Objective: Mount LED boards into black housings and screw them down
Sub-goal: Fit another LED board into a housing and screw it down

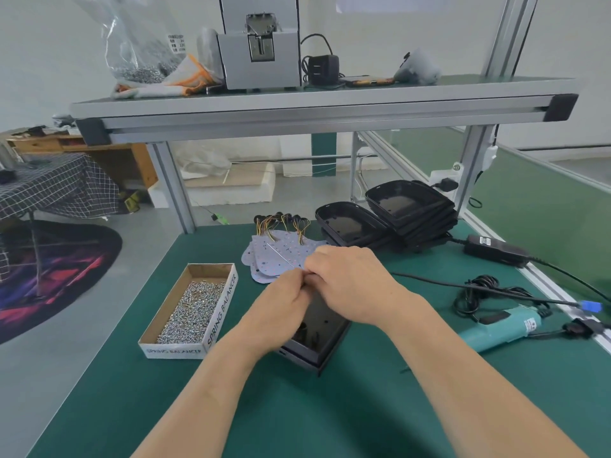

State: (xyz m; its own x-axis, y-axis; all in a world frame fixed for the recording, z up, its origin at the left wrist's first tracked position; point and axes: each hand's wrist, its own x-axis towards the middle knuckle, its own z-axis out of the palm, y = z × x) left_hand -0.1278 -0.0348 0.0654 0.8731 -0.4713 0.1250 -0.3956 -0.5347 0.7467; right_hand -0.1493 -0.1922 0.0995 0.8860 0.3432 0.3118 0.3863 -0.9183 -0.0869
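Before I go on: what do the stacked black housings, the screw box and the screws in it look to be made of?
Stacked black housings: probably moulded plastic with a glossy finish, since light sheens off their floors. Screw box: cardboard, raw brown inside and white with print outside. Screws: metal, apparently with bright silvery plating, judging by the glints.

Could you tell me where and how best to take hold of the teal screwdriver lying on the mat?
Take the screwdriver round the middle of its teal barrel, coming from above. It lies on its side on the mat, top bare; a coiled cable crowds its far side and its cord leaves the right end.
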